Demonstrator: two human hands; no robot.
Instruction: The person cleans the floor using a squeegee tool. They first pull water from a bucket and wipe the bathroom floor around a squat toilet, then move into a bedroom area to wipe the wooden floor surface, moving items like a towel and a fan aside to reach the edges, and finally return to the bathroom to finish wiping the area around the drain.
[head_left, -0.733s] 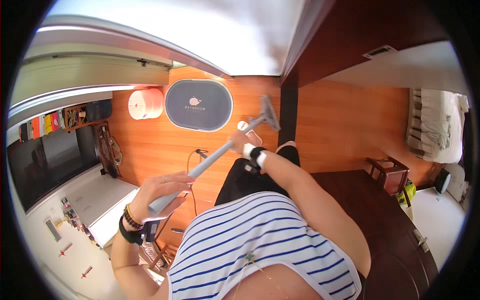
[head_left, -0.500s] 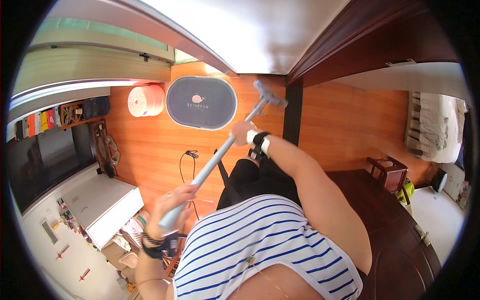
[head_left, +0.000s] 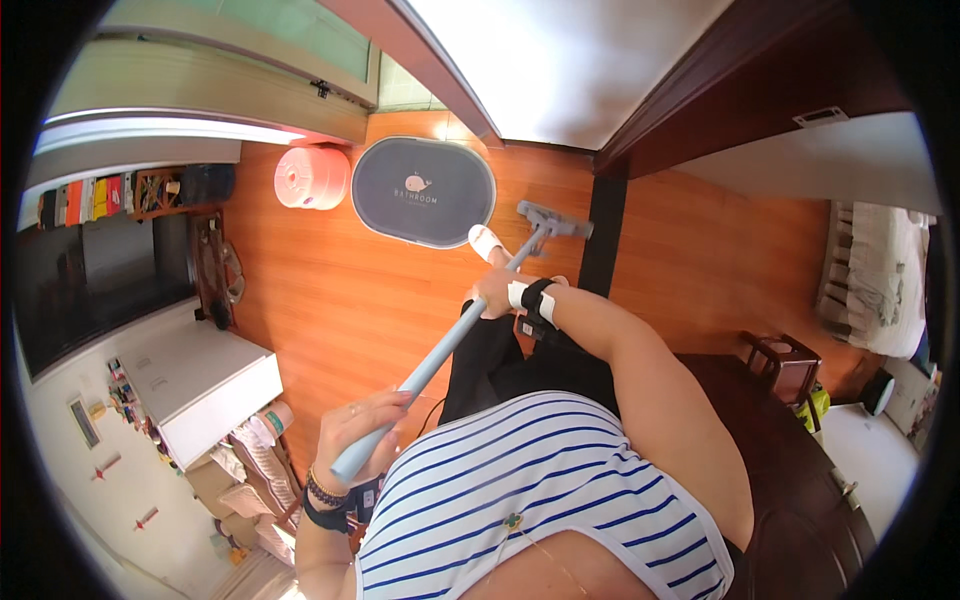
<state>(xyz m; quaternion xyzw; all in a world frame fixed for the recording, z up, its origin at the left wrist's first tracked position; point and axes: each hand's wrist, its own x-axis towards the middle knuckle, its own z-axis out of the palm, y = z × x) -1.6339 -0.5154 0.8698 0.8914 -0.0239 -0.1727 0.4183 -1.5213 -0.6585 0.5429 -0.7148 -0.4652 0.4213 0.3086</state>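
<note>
A light-blue-handled mop (head_left: 440, 352) slants across in front of me, from the lower left up to the floor at the upper right. Its grey, flat head (head_left: 556, 222) rests on the wooden floor beside a dark floor strip. Wrapped round the top end of the pole is my left hand (head_left: 362, 428), with beaded bracelets and a black band at its wrist. Farther down the pole, my right hand (head_left: 493, 290) grips it, its wrist strapped in black and white. One white slipper (head_left: 486, 242) on my foot shows between the mop and the mat.
An oval grey mat (head_left: 424, 215) lies ahead, with a pink round stool (head_left: 312, 178) left of it. The dark strip (head_left: 606, 230) crosses the floor by a wooden door frame. A white cabinet (head_left: 220, 400) stands left, a dark wooden stool (head_left: 782, 362) right.
The mop head has come back nearer to me and slightly right. My slippered foot has come into view beside the mat, and the cable on the floor is now mostly hidden.
</note>
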